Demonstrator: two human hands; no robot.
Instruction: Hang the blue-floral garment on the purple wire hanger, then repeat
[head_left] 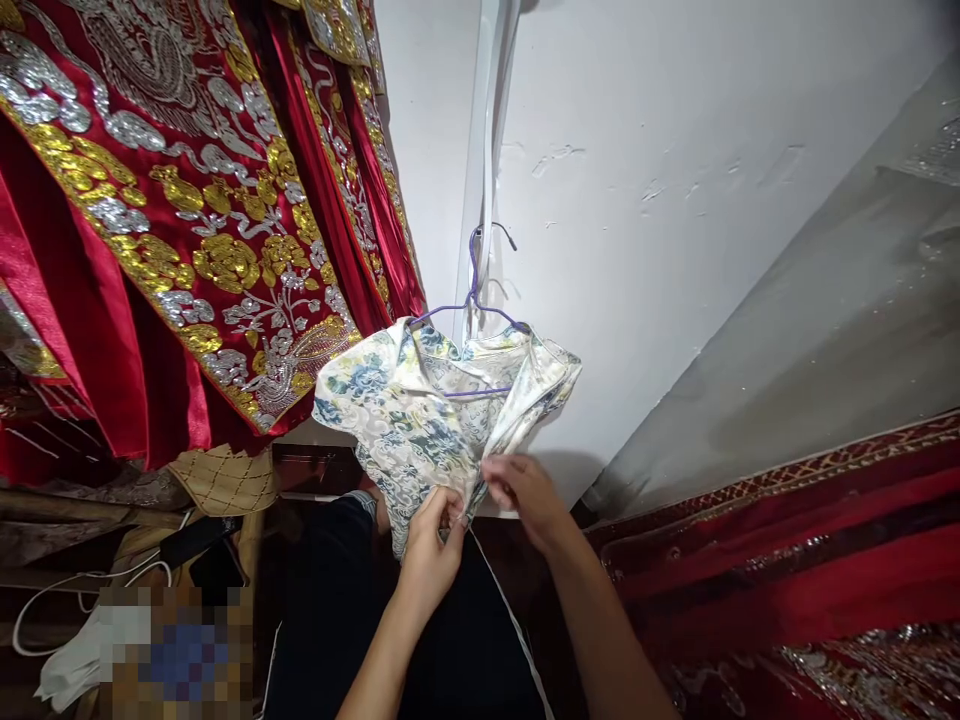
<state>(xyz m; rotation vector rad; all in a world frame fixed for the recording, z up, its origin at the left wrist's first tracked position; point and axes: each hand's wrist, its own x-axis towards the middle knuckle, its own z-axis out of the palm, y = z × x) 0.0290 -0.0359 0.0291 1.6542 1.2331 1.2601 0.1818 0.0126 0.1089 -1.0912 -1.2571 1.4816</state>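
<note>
A pale short-sleeved floral top [420,430] with blue and yellow flowers hangs on a purple wire hanger [472,290], its front open at the neck. My left hand [435,530] pinches the lower front edge of the top between thumb and fingers. Just to the right and slightly higher, my right hand [529,492] has its fingers curled at the opposite front edge of the cloth. That hand is a little blurred, and its fingertips partly hide what they grip. The lower part of the top is bunched around both hands.
A white upright strip [487,120] on the wall is behind the hanger. Red garments with gold and silver embroidery [225,230] hang at left; more red embroidered cloth [787,550] lies at lower right. White cables [82,580] and a dark object [199,540] sit at lower left.
</note>
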